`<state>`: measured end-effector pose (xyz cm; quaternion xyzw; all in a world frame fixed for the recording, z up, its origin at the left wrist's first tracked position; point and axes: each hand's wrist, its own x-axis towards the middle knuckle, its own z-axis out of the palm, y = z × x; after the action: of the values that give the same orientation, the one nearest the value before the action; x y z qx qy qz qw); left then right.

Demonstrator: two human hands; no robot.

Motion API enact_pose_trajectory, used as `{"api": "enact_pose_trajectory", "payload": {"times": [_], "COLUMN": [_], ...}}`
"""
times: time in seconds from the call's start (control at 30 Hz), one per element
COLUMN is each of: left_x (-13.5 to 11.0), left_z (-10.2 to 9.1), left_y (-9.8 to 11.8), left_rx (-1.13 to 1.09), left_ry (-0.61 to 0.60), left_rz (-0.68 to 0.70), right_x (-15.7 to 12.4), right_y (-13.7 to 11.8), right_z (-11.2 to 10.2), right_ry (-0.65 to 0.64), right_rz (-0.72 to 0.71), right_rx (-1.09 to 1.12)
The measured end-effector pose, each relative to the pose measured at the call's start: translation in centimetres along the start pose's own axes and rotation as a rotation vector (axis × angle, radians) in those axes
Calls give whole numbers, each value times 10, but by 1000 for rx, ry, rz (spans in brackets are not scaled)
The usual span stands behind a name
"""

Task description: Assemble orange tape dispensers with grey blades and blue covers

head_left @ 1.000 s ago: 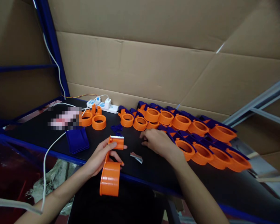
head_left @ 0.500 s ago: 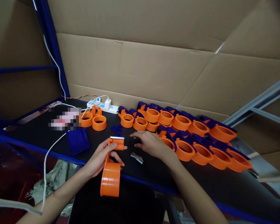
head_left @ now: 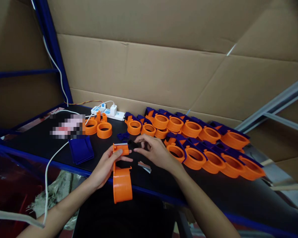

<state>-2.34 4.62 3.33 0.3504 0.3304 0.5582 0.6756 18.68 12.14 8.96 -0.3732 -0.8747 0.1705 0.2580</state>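
Observation:
My left hand (head_left: 108,165) grips an orange tape dispenser frame (head_left: 123,186) by its upper part, its ring hanging down over the table's front edge. A toothed metal blade (head_left: 121,144) runs along the top of that part. My right hand (head_left: 152,150) pinches a small black piece (head_left: 132,144) beside the right end of the blade; whether the two touch I cannot tell. Below the right hand, thin metal strips (head_left: 144,167) lie on the black tabletop. Small dark blue parts (head_left: 123,136) rest just behind the hands.
Rows of orange-and-blue tape dispensers (head_left: 194,158) fill the right side. Bare orange rings (head_left: 104,130) and blue covers (head_left: 80,150) lie left. A white power strip (head_left: 116,115) sits at the back; a white cable (head_left: 47,175) crosses the front left edge. Cardboard (head_left: 139,69) stands behind.
My right hand has lifted the black piece from the table and brought it left, up to the blade. My left hand has turned the orange frame slightly.

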Motion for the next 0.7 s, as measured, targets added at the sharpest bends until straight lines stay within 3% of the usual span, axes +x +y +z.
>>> {"api": "enact_pose_trajectory", "payload": {"times": [0.2,0.47,0.7], "left_x": [0,1,1], "left_z": [1,1,3], "left_y": [-2,-3,-4], "left_rx": [17,61,104], "left_ry": [17,-22,-64], "left_rz": [18,48,84], "right_x": [-2,-1,-3], "right_y": [0,-14,-18], "right_z": [0,12,41], "right_ry": [122,27,232], "right_rz": [-41,-169,-156], "right_rx": [127,106,129]}}
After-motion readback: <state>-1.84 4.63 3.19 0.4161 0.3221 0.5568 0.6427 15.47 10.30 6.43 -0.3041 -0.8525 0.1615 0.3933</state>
